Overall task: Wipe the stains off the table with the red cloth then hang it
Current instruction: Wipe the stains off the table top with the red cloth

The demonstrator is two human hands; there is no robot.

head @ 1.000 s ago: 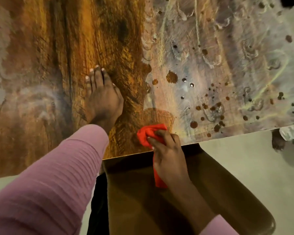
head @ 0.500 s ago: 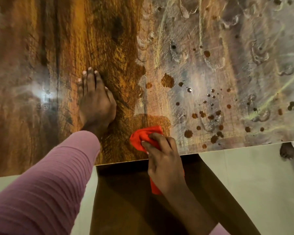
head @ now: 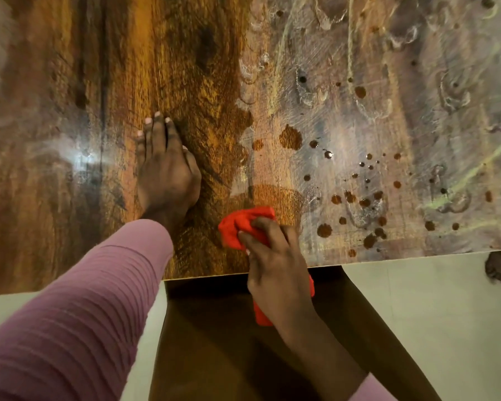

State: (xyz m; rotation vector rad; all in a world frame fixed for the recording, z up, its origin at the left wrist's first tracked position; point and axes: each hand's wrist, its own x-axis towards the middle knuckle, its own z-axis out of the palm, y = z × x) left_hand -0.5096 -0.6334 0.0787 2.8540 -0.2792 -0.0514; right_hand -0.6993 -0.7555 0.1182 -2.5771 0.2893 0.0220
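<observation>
— Under the right hand (head: 275, 273)'s curled fingers (head: 261, 227)?
— Bunched red cloth (head: 240, 227), pinched against the table (head: 70, 227); stains (head: 359, 198) just beyond.
— Left hand (head: 165, 172)?
— Flat, fingers extended, holding nothing.

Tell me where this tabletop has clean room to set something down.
Left of the left hand, the table is bare wood out to its left edge. Right of the red cloth, in the right hand's grip, brown stains crowd the surface.

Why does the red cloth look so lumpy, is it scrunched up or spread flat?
Scrunched up. The red cloth is bunched under the right hand, with one end hanging below the table edge.
</observation>
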